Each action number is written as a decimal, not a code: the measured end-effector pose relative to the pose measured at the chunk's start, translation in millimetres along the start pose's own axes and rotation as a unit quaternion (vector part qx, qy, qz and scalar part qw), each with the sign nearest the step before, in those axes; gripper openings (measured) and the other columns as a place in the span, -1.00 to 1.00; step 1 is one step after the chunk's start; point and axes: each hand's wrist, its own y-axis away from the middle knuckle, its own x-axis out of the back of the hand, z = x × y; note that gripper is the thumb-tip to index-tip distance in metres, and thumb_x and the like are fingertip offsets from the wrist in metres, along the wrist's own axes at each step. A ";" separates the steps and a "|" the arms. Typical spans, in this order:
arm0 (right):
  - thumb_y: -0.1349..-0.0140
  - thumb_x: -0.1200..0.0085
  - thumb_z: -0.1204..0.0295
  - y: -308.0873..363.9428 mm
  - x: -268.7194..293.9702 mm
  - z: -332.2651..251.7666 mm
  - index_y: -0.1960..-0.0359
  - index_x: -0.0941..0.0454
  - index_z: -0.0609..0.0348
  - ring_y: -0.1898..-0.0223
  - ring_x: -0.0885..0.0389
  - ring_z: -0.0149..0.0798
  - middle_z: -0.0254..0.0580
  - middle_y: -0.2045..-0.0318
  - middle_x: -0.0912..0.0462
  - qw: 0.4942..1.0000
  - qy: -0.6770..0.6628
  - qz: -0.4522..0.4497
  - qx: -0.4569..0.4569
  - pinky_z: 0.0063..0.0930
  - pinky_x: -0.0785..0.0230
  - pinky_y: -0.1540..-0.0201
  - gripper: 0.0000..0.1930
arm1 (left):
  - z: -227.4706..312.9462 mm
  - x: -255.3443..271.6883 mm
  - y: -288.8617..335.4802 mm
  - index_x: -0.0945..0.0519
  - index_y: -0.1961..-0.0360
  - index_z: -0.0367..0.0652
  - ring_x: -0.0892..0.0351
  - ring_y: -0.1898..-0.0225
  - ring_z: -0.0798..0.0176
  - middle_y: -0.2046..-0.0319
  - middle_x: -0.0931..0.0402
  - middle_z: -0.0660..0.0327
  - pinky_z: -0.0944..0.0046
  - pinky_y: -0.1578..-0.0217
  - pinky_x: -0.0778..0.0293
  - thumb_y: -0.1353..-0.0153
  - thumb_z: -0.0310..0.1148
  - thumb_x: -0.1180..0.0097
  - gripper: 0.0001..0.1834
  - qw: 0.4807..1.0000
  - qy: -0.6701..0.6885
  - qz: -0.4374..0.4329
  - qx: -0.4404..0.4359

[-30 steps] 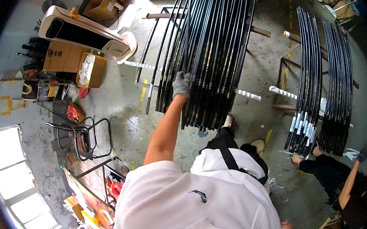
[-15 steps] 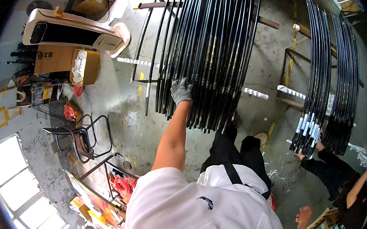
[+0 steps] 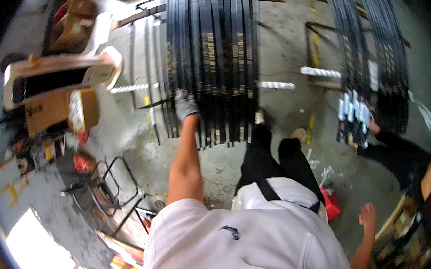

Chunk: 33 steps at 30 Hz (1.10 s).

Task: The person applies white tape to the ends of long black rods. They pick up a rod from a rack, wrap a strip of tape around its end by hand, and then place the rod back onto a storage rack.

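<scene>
Long thin black rods (image 3: 208, 71) lie side by side in a wide row across a dark metal stand. My left hand (image 3: 185, 105), in a grey knit glove, is on the rods near their close ends, at the left part of the row. Motion smears its fingers, so whether they grip or lie flat does not show. My right hand (image 3: 368, 215), bare, hangs low at the right, away from the rods. It is closed in a loose fist with nothing visible in it.
Two more rod bundles (image 3: 351, 59) rest on a second stand, white wrapping near their ends. A crouching person (image 3: 400, 160) touches them. A pale machine (image 3: 57, 78), open cardboard box (image 3: 91, 109) and black-framed chair (image 3: 109, 189) stand left. A red object (image 3: 329, 203) sits near my legs.
The view has shifted, and the picture is now blurred. My left hand stays on the rods, now further left on the row. My right hand has come up a little, still closed.
</scene>
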 end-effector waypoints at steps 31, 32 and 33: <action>-0.26 0.14 0.26 12.7 -0.6 87.1 0.25 -0.42 0.19 0.49 -0.52 -0.21 -0.12 0.52 -0.52 0.950 -0.175 -0.132 -0.221 -0.29 -0.35 0.38 -0.76 | 203.2 -386.7 430.3 -0.32 -0.04 -0.06 -0.50 0.29 0.21 0.26 -0.49 0.05 0.26 0.28 -0.45 -0.09 -0.39 -0.09 -0.55 0.810 0.190 -0.490 0.261; -0.26 0.14 0.26 6.9 -1.6 98.4 0.26 -0.42 0.19 0.49 -0.52 -0.21 -0.13 0.53 -0.51 0.957 -0.172 -0.120 -0.198 -0.30 -0.34 0.38 -0.76 | 206.9 -387.0 431.6 -0.35 -0.01 -0.01 -0.55 0.39 0.23 0.33 -0.52 0.06 0.29 0.36 -0.51 -0.12 -0.42 -0.06 -0.61 0.817 0.195 -0.485 0.244; -0.26 0.14 0.26 0.7 -5.8 114.3 0.27 -0.42 0.19 0.49 -0.52 -0.21 -0.14 0.53 -0.51 0.964 -0.169 -0.108 -0.174 -0.31 -0.34 0.38 -0.76 | 197.3 -393.4 432.6 -0.38 0.06 -0.02 -0.54 0.41 0.19 0.39 -0.51 0.07 0.28 0.46 -0.50 -0.10 -0.42 -0.08 -0.65 0.830 0.221 -0.457 0.232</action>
